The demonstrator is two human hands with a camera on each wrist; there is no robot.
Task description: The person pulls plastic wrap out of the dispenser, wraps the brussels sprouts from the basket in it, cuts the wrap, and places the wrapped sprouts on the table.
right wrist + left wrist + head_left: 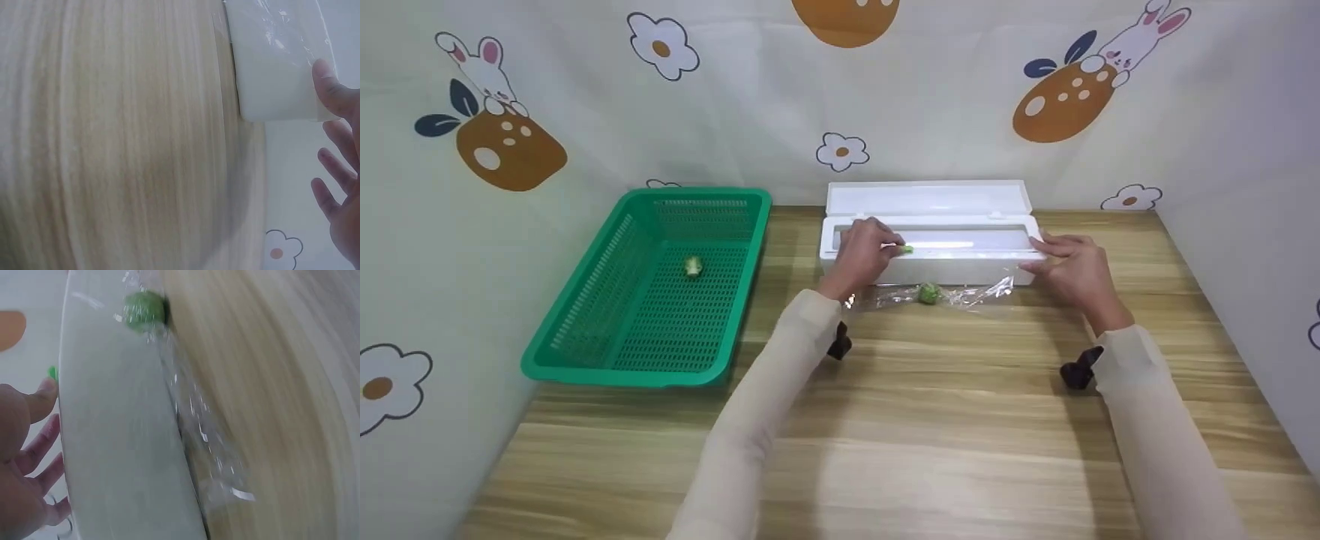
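A white cling film dispenser (937, 271) stands lengthwise at the back of the table with its lid (928, 199) raised. My left hand (864, 251) is over its left part, pinching a small green slide cutter (908, 249) at the front upper edge. At the right end my right hand (1076, 270) holds the corner, its thumb (327, 84) on the front face. Clear cling film (979, 295) lies along the dispenser's front foot. A small round green vegetable (928, 293) sits in this film, twisted on both sides; the left wrist view shows the wrapped vegetable (144, 311) closely.
Left of the dispenser stands a green slotted basket (735, 300) with one small pale-green vegetable piece (693, 266) inside. Behind and beside the wood-grain table (945, 450) hangs a printed cloth (930, 97). Black straps (1078, 369) are at both wrists.
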